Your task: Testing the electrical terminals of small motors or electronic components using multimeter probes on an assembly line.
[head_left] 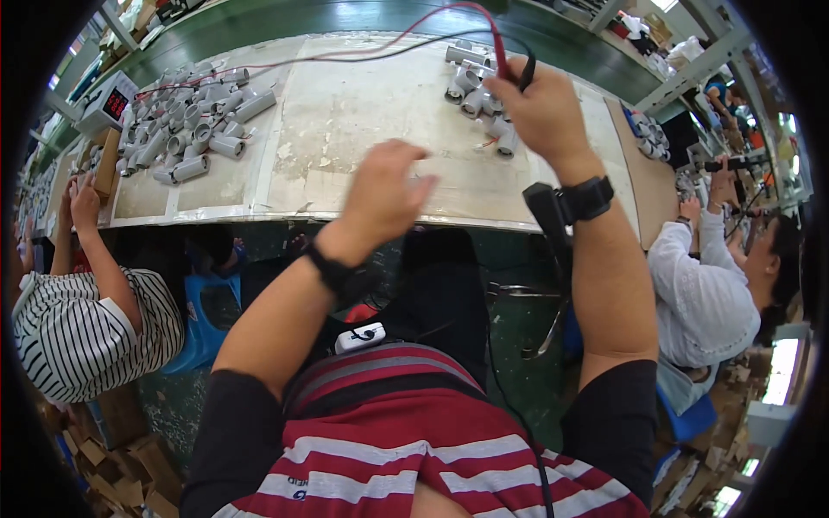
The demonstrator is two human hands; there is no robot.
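Observation:
My right hand (pixel 546 108) is raised over the far right of the table, its fingers closed round a red lead (pixel 498 43) and a black lead (pixel 527 73). Just left of and below that hand lies a smaller group of grey plastic tube-shaped parts (pixel 466 82), some with short wires sticking out. My left hand (pixel 386 192) is over the table's near edge, blurred, with thumb and forefinger apart and nothing visible between them. A larger heap of similar grey tube-shaped parts (pixel 181 129) spreads over the table's left side.
The worn pale tabletop (pixel 337 121) lies before me. A boxy instrument with a red display (pixel 110 105) stands at its left end, beside a cardboard box (pixel 107 164). People sit close on both sides, one in stripes (pixel 99 332), one in white (pixel 704 281). Both leads arch across the table.

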